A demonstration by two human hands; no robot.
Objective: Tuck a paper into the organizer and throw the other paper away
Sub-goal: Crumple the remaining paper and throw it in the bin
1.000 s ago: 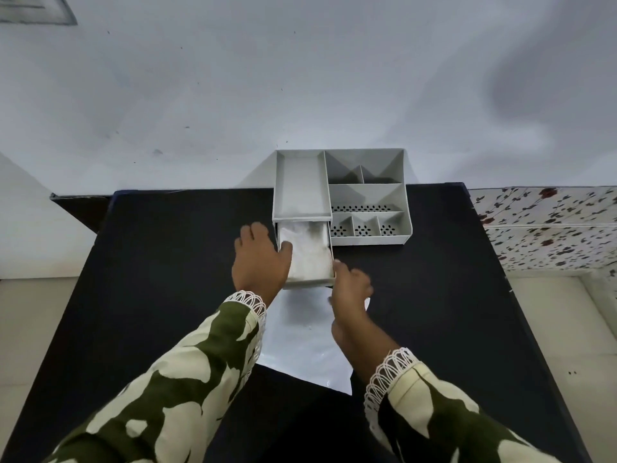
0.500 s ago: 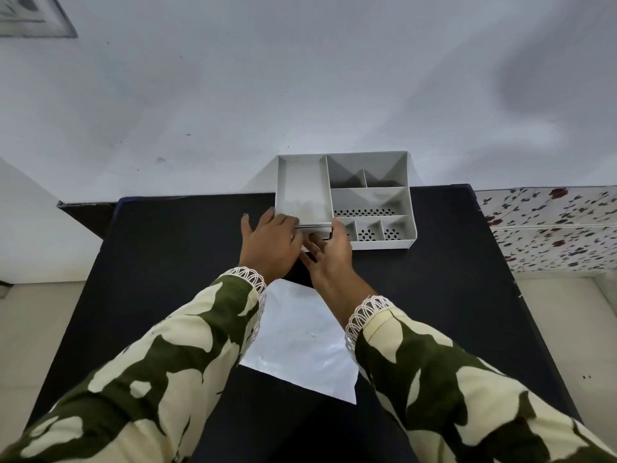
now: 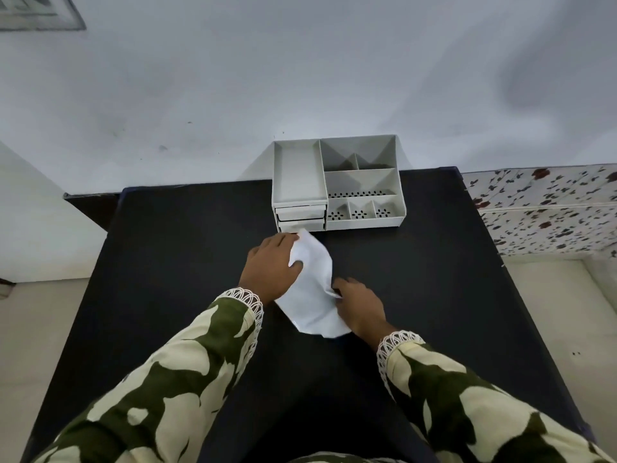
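Note:
A grey desk organizer [image 3: 364, 182] stands at the far edge of the black table, against the wall. Its two small drawers [image 3: 300, 218] on the left front are pushed in. A white sheet of paper [image 3: 312, 295] lies crumpling on the table just in front of the drawers. My left hand [image 3: 270, 267] grips the paper's upper left part, bunching it. My right hand [image 3: 360, 305] pinches the paper's right edge. The other paper is hidden from view.
The black table [image 3: 167, 262] stretches wide to the left and right of my hands. A flowered cloth surface [image 3: 541, 208] lies beyond the table's right edge. A white wall rises behind the organizer. Pale floor shows on both sides.
The lower drawer, open with paper in it a second ago, has been pushed shut. Both hands have drawn back from the organizer and taken hold of the flat sheet, which is now crumpling.

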